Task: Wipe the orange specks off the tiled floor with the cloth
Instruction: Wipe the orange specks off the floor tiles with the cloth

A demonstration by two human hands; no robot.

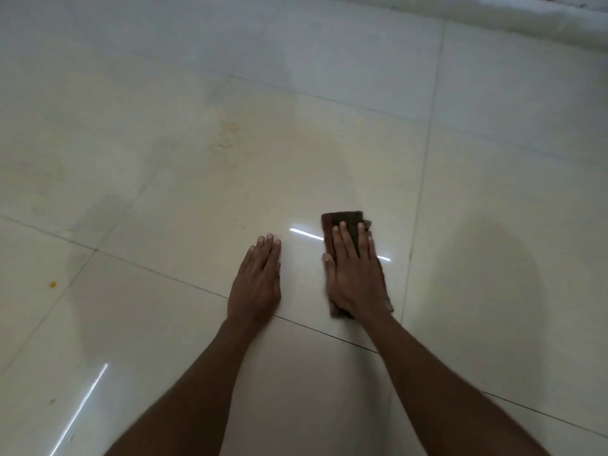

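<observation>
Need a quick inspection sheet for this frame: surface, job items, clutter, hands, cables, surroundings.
Surface: glossy pale tiled floor, dark grout lines, light glare.
Job's things: dark cloth flat on the floor; orange speck far left, apart from it; faint yellowish smear farther ahead.
Clutter: nothing seen.
Hands: right hand pressed flat on cloth; left hand flat on bare tile, empty.
Cables: nothing seen.
Surroundings: pale raised edge top right, unclear.

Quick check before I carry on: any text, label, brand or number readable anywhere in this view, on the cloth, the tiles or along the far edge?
None: no readable text anywhere in this view.
Cloth under the right hand: dark and folded, no tag or print showing.
Tiled floor: plain glossy tiles, only grout lines, glare streaks and an orange speck.
Left hand: flat on bare tile, nothing written near it.
Far top-right edge: blurred pale band, no lettering discernible.
</observation>
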